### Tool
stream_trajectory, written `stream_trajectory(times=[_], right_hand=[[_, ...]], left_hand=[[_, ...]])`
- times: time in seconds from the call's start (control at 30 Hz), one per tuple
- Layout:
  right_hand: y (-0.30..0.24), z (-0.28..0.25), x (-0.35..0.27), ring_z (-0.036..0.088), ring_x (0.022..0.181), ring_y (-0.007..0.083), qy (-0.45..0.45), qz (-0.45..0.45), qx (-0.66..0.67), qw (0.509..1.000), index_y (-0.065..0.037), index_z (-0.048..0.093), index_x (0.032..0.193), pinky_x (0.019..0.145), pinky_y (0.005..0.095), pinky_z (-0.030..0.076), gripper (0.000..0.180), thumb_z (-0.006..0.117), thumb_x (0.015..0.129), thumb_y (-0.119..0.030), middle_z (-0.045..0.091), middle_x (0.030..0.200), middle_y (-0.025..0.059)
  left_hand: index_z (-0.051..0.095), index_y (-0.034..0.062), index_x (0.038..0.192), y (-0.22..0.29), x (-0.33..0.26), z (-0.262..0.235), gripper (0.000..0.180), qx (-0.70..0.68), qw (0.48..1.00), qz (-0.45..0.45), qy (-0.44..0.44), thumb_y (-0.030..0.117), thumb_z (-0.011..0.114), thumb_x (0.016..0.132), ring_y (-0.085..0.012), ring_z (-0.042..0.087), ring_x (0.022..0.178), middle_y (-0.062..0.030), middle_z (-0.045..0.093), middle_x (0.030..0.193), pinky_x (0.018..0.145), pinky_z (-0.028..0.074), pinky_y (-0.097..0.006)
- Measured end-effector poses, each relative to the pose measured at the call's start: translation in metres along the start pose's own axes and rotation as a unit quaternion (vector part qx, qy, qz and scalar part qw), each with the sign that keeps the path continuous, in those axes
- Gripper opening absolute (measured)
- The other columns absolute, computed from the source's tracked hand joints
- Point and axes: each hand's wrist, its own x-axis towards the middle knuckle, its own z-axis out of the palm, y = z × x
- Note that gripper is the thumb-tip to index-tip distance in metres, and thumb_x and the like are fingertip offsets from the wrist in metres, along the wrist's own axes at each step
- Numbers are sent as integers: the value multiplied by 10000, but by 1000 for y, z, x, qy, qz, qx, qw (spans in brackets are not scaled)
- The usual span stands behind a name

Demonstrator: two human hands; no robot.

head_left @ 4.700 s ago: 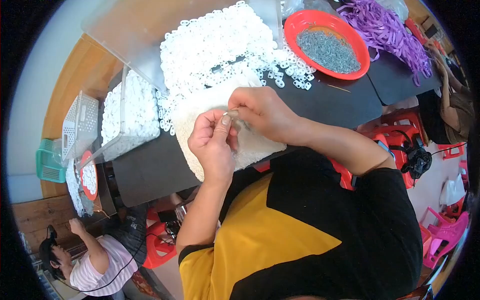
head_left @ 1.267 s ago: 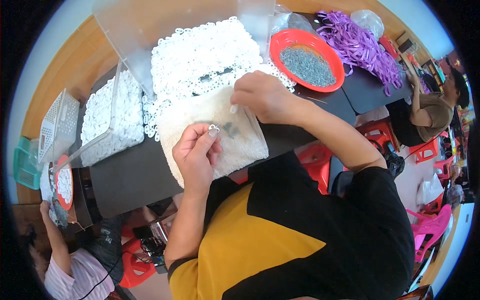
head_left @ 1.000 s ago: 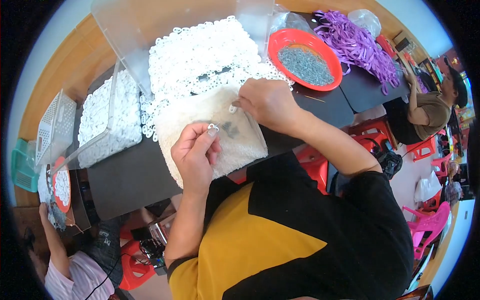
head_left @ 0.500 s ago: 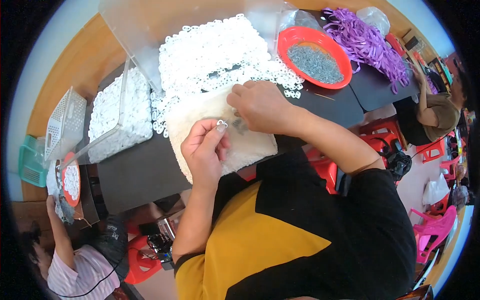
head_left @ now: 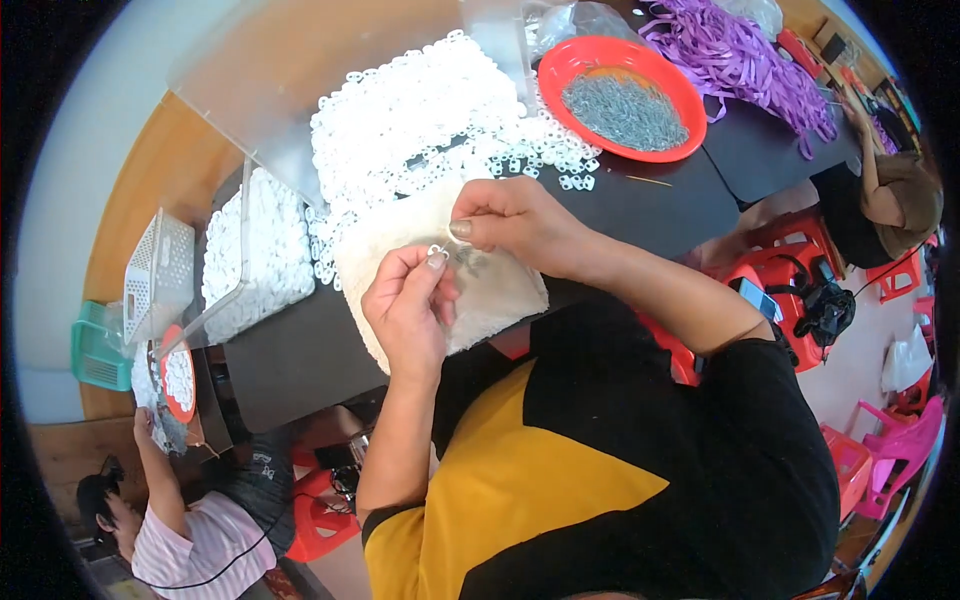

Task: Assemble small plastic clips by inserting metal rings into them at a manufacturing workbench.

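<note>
above the cream towel, the left hand pinches a white two-holed link, fingertips closed; the right hand pinches a mostly hidden small white piece. seemingly fitting; alignment looks needed next.

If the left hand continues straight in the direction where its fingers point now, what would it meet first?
Most likely the right hand, whose fingertips are just ahead of the small white piece that the left hand holds. Depth is unclear in this one view.
</note>
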Motion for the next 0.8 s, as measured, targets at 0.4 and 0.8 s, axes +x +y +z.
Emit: stream_trajectory(times=[0.4, 0.8], right_hand=[[-20, -13, -13, 511, 628, 97, 32, -85, -153, 984, 27, 599, 888, 573, 270, 422, 156, 615, 860, -126, 575, 669, 82], [-15, -20, -15, 483, 642, 63, -14, -35, -31, 999, 17, 608, 872, 580, 237, 401, 140, 608, 880, -123, 538, 664, 5]], left_hand=[[603, 4, 856, 5, 0, 14, 95, 34, 999, 23, -21, 77, 576, 911, -64, 454, 472, -44, 586, 648, 421, 340, -196], [605, 13, 845, 10, -3, 17, 78, 72, 996, 42, -41, 67, 596, 901, -40, 464, 537, -12, 568, 663, 451, 336, -175]])
